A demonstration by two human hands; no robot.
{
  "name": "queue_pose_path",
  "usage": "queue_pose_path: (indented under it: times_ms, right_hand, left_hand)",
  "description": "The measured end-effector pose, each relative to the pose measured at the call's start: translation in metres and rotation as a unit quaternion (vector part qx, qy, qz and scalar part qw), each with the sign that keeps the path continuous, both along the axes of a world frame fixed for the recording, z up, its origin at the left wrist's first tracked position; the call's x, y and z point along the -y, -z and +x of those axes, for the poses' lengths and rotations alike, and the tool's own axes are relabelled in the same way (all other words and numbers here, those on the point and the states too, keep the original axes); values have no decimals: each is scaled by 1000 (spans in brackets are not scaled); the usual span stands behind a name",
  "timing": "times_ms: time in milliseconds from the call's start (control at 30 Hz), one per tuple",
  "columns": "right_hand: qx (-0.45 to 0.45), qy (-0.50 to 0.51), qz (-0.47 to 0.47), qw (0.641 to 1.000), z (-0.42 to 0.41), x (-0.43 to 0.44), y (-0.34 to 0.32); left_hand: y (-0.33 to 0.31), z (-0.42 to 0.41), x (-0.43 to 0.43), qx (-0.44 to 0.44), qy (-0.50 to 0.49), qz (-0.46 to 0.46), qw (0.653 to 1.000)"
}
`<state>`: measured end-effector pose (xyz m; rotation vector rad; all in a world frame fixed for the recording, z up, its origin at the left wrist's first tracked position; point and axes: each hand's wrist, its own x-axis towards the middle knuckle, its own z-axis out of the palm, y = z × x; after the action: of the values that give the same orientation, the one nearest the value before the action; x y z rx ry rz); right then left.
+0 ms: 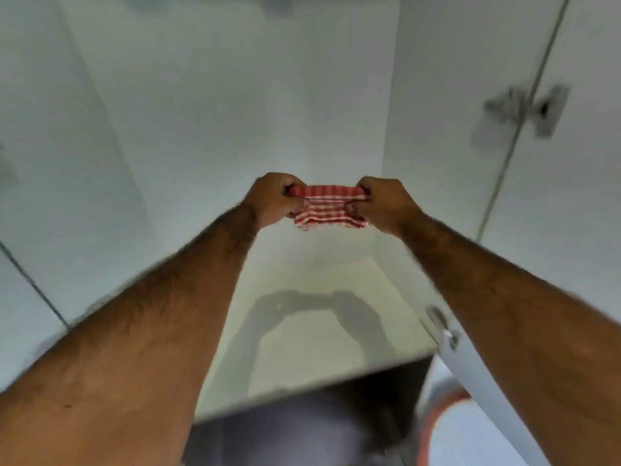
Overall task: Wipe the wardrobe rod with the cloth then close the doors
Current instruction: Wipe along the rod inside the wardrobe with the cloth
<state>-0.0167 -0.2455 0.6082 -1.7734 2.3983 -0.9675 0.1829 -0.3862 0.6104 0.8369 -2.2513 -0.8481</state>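
A red-and-white striped cloth (327, 206) is stretched between both hands inside the open white wardrobe. My left hand (274, 200) grips its left end and my right hand (386, 205) grips its right end, both fists closed. The cloth looks folded over something between the fists, but the rod itself is hidden and I cannot tell if it is there. The right door (571, 163) stands open, with a metal hinge (524, 109) on it. The left door is only partly seen at the left edge.
The wardrobe's white floor shelf (319, 331) lies below my arms, with their shadow on it. A second hinge (440, 322) sits at the lower right. A round object with an orange rim (437, 418) is on the floor at lower right. The picture is blurred.
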Motion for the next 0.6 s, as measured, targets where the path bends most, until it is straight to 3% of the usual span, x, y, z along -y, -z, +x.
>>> queue_pose_path:
  times_ms: [133,300,467,600]
  right_hand:
    - [9,-33,-123,992,36,42,-108]
    - [-15,-72,-281,957,84,77,-236]
    - [-69,-104,-440,889,107,105,-351]
    - [-106,-118,-541,826,126,120,-427]
  left_hand:
    - [-107,44,27,-80,-19,-62,995]
    - [-231,88,52,-201,-22,-108,973]
    - [-346,113,62,-282,-38,-207,936]
    - [-418,125,58,-371,-80,-296,877]
